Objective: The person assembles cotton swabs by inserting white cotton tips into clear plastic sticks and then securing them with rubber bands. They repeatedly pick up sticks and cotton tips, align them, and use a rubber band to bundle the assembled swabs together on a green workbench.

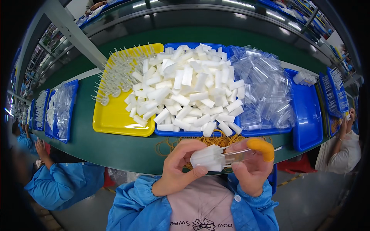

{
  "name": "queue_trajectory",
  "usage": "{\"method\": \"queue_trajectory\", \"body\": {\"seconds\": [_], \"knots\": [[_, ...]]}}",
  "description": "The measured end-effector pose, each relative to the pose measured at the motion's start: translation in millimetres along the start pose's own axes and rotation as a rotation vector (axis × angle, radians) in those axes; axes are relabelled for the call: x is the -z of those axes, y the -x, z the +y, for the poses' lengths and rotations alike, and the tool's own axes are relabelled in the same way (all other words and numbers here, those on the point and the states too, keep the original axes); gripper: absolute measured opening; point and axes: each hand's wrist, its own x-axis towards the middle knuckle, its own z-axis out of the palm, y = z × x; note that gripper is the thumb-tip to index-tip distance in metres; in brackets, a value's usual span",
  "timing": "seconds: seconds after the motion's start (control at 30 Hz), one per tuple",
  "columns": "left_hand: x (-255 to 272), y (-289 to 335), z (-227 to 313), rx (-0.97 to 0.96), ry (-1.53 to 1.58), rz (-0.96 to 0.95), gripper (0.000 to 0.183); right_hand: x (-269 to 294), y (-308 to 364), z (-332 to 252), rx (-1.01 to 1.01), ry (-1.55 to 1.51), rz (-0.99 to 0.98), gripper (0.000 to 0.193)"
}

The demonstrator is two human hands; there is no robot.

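In front of my chest, my left hand (175,169) is closed around a bundle of white pieces (208,158), its fingers and thumb wrapping the left side. Thin stems run from the bundle toward my right hand (251,173). That hand pinches a clear plastic piece (236,156) at the bundle's right end; whether it is one piece or more I cannot tell. An orange finger cot (263,148) covers a fingertip of the right hand. A thin rod (278,148) sticks out past it. Under and behind the hands lie tan rubber bands (165,147) on the green table (127,150).
Beyond my hands, a yellow tray (123,125) carries stemmed parts, and a blue tray (175,133) is heaped with white blocks (189,92). Clear plastic pieces (262,88) fill another tray. A blue tray (306,115) at right holds a small white bundle (305,78). Co-workers (65,184) sit on both sides.
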Motion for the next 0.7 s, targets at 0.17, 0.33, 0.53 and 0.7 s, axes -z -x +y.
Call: {"method": "queue_trajectory", "body": {"seconds": [0.17, 0.33, 0.53, 0.7], "knots": [[3.9, 1.3, -0.4, -0.103, -0.176, 0.004, 0.042, 6.3, 6.8, 4.9, 0.039, 0.161, -0.006, 0.043], [6.8, -3.0, -1.7, -0.287, -0.339, 0.069, 0.039, 11.3, 3.8, 2.4, 0.036, 0.222, -0.001, 0.037], [8.1, -4.9, 6.5, -0.448, -0.651, 0.037, 0.043, 16.1, -0.5, 0.2, -0.063, 0.193, 0.005, 0.033], [4.6, -6.2, 11.1, -0.556, -0.786, 0.091, 0.042, 12.0, -2.5, -6.6, -0.082, 0.223, -0.012, 0.031]]}}
